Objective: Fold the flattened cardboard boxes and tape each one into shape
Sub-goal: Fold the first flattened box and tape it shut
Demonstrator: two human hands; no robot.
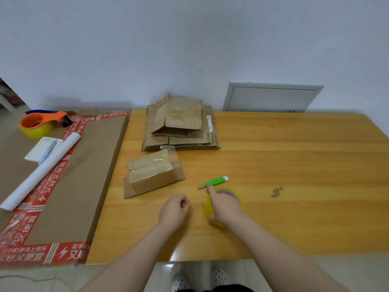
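Right hand (225, 205): laid over a yellow roll of packing tape (210, 208) at the near middle of the orange-brown wooden table (294, 165); the roll is gripped, with the thumb on its near edge and the fingers wrapped over the top.
Left hand (174, 207): held just left of the roll, apart from it, fingers curled inward. No object is seen in it; whether a clear tape end is pinched cannot be told.
Green-handled utility knife (213, 182): laid flat just beyond the right hand, blade end pointing left, not held.
Small brown cardboard box (150, 171): placed left of centre, beyond the left hand. It is folded up, and its top seam is covered with clear tape. A loose tape tail (168, 150) is left sticking up at its far end, and flat flaps are splayed out at its base.
Stack of flattened brown cardboard boxes (181, 127): piled at the far edge of the table, beyond the small box, all unfolded and untouched.
Progress: one box is judged shaped and partly taped, with the tail probably to be trimmed and the base flaps to be closed. The stack is judged the bulk of the work, all of it left.
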